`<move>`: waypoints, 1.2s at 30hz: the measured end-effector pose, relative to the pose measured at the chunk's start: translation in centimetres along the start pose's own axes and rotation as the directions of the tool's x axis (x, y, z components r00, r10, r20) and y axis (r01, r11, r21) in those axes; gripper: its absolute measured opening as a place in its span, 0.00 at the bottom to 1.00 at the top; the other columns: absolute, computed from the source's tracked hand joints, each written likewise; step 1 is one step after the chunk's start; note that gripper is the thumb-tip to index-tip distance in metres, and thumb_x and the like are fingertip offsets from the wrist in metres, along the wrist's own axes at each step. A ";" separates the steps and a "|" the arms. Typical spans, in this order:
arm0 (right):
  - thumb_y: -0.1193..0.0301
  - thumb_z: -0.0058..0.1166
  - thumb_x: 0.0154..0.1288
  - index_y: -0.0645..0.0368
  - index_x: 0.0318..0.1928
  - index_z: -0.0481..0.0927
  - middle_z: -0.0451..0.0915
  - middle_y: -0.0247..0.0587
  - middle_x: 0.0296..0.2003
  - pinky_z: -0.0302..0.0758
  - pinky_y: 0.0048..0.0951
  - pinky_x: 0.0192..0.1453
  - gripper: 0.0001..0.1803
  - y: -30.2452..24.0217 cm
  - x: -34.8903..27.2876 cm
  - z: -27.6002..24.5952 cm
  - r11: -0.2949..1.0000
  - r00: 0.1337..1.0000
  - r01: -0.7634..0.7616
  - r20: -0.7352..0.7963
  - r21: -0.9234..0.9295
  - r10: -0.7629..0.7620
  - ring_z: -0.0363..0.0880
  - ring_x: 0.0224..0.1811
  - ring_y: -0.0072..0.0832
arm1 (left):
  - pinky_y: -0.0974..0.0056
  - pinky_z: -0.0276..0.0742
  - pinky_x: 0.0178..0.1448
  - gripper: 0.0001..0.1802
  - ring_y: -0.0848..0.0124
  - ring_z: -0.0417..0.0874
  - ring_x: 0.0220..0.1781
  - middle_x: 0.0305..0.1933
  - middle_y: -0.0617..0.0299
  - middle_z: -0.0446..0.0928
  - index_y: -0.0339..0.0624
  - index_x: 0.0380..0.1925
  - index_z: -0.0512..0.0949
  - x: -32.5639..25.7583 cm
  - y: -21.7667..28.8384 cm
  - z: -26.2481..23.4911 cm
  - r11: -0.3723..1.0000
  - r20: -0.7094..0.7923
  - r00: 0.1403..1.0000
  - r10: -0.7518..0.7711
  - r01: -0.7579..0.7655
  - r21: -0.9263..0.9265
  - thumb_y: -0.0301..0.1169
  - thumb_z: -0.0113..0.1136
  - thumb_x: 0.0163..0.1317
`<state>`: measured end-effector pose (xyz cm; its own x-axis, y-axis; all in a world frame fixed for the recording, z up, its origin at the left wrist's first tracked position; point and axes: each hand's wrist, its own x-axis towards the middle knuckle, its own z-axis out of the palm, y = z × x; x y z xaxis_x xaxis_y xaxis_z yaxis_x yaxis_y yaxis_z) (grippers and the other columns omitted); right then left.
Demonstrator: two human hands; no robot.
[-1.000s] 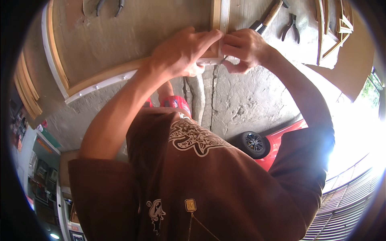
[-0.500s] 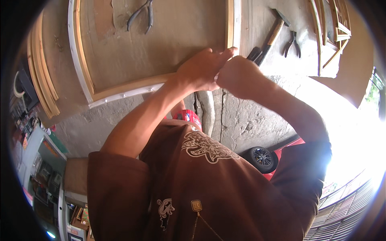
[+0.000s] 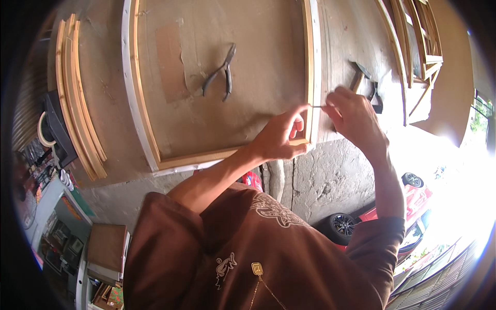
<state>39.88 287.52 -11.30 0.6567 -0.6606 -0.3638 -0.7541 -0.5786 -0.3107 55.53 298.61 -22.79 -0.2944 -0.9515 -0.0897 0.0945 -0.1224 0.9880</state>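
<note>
Head view: one rectangular wooden frame with white outer edge point(image 3: 311, 62) on brown board point(image 3: 258, 46). Left hand point(image 3: 280, 135), thumb and forefinger spread wide at frame's near right corner. Right hand point(image 3: 357, 116) pinches one thin dark sliver point(image 3: 318, 107), possibly nail, at right bar. One dark-handled pliers point(image 3: 226, 68) inside.

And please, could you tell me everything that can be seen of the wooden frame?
The wooden frame has slim, light-brown bars, with a white strip along the outer edge; small spots, perhaps fasteners, show on it. It lies flat on the brown work surface, its far end cut off by the picture. The left hand is at the near right corner, apparently touching it; the left forearm hides part of the near side.
</note>
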 end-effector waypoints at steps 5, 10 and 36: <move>0.79 0.54 0.60 0.59 0.39 0.77 0.75 0.46 0.35 0.76 0.42 0.38 0.06 -1.5 7.7 2.6 0.973 0.930 0.034 -0.365 0.227 0.053 0.78 0.35 0.47 | 0.69 0.72 0.45 0.39 0.76 0.73 0.36 0.35 0.63 0.73 0.39 0.63 0.62 -2.1 3.8 -8.5 0.995 -0.590 0.808 0.006 -0.064 -0.077 0.26 0.65 0.49; 0.70 0.58 0.61 0.58 0.35 0.77 0.74 0.45 0.35 0.75 0.41 0.41 0.06 -3.6 11.9 6.5 0.992 0.763 0.060 -0.646 0.106 0.023 0.76 0.38 0.41 | 0.68 0.69 0.45 0.23 0.77 0.70 0.34 0.32 0.67 0.73 0.38 0.50 0.76 -4.6 5.8 -21.9 0.868 -0.583 0.766 0.272 0.066 0.491 0.26 0.68 0.52; 0.64 0.46 0.60 0.63 0.38 0.79 0.80 0.37 0.30 0.63 0.24 0.35 0.16 -22.8 1.9 13.3 -0.143 0.799 0.124 -0.013 0.982 0.601 0.68 0.29 0.21 | 0.61 0.69 0.32 0.16 0.70 0.72 0.20 0.16 0.65 0.68 0.43 0.30 0.77 -0.5 3.4 -27.0 0.393 -0.079 0.931 0.356 -0.072 0.917 0.36 0.71 0.44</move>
<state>58.23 305.79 -16.63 0.0711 -0.8820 -0.4659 0.1843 0.4706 -0.8629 81.67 291.02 -22.81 -0.1656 -0.9519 0.2579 -0.8135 0.2797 0.5099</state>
